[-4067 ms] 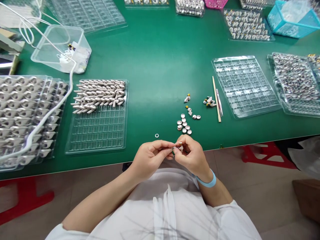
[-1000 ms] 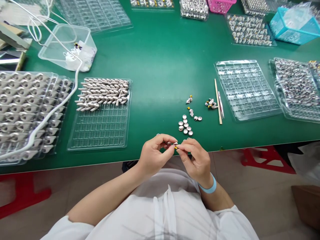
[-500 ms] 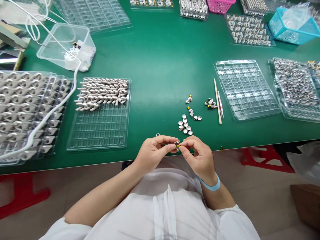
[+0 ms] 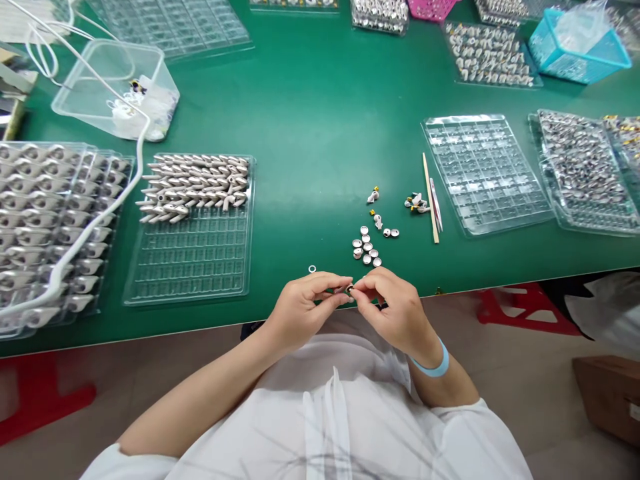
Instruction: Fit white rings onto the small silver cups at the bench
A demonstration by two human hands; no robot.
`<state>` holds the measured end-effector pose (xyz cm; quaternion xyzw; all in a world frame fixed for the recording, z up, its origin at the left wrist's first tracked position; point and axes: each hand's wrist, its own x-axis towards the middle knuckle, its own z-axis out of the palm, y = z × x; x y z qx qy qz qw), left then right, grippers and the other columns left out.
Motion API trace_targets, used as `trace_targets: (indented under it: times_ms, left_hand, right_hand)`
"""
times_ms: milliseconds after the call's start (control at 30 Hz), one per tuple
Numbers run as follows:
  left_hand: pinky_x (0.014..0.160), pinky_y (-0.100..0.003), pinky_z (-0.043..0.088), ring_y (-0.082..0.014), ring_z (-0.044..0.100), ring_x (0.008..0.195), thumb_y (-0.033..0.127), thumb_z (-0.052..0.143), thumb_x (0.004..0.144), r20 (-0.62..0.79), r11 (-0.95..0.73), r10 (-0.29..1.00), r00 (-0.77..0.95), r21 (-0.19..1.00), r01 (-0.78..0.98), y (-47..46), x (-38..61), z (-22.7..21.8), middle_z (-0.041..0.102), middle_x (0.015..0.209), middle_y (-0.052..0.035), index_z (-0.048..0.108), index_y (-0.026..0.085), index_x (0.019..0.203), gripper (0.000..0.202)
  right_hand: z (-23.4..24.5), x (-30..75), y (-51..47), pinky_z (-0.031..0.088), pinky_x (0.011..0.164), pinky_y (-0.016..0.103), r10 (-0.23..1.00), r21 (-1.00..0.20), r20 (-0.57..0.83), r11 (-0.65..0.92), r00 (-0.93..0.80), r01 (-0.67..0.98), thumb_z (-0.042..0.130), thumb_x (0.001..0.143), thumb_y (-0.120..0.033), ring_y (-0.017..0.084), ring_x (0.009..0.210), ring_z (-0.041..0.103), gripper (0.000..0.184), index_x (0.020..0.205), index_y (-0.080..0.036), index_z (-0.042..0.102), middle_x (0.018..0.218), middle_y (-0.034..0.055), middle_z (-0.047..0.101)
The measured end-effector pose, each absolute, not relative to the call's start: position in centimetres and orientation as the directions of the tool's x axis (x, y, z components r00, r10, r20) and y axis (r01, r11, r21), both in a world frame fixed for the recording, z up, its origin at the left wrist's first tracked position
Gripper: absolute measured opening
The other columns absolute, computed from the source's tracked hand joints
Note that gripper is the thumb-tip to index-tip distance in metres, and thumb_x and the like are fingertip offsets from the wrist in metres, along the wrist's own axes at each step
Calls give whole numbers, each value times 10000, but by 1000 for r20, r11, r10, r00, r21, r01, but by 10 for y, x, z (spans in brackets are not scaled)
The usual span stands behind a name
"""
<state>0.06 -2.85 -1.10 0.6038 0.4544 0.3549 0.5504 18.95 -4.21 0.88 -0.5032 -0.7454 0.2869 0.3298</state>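
My left hand (image 4: 313,303) and my right hand (image 4: 393,307) meet at the table's front edge, fingertips pinched together on one small earbud part (image 4: 349,289). It looks dark with a pale rim, and the fingers cover most of it. Just beyond the hands lie several small round silver caps (image 4: 367,247). Two earbud pieces with gold-coloured flex tabs, one earbud piece (image 4: 373,195) farther away and another earbud piece (image 4: 377,221) nearer, lie behind the caps. A little white ring (image 4: 312,269) rests beyond my left hand.
Right of the parts are a wooden stick (image 4: 431,200), tweezers (image 4: 436,205) and a clear moulded tray (image 4: 490,173). At left stand a half-filled tray of silver stems (image 4: 190,260), stacked trays of grey shells (image 4: 45,227) and a clear plastic box (image 4: 117,80). A white cable (image 4: 100,217) crosses there.
My right hand has turned slightly and its fingers have closed in over the part; the gold tab seen between the fingertips before is now hidden. The whole view has shifted a little.
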Motion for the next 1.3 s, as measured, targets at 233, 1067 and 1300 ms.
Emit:
trace_targets:
  times_ms: [233, 1067, 1300]
  left_hand:
    - [711, -249, 579, -159, 706, 786, 186, 655, 867, 12, -115, 932, 361, 958, 264, -29, 3, -11, 758, 897, -56, 735, 164, 949, 117]
    - [693, -234, 605, -148, 707, 708, 265, 768, 755, -389, 431, 885, 254, 892, -135, -27, 6, 2, 751, 811, -59, 758, 130, 859, 170]
    - [753, -295, 625, -184, 717, 771, 266, 759, 741, -366, 389, 917, 159, 909, -152, -36, 12, -2, 748, 844, -64, 739, 131, 823, 160]
  right_hand:
    - [18, 195, -37, 431, 618, 270, 924, -686, 62, 314, -378, 656, 531, 918, -144, 151, 701, 557, 121, 827, -182, 600, 781, 37, 620]
    - [4, 180, -44, 454, 553, 247, 977, -896, 116, 180, -179, 405, 583, 890, -133, 117, 642, 555, 103, 896, -196, 664, 783, 14, 635]
    - [-3, 169, -47, 440, 527, 241, 995, -912, 74, 96, -70, 400, 585, 841, -149, 116, 610, 532, 71, 801, -206, 600, 738, -5, 598]
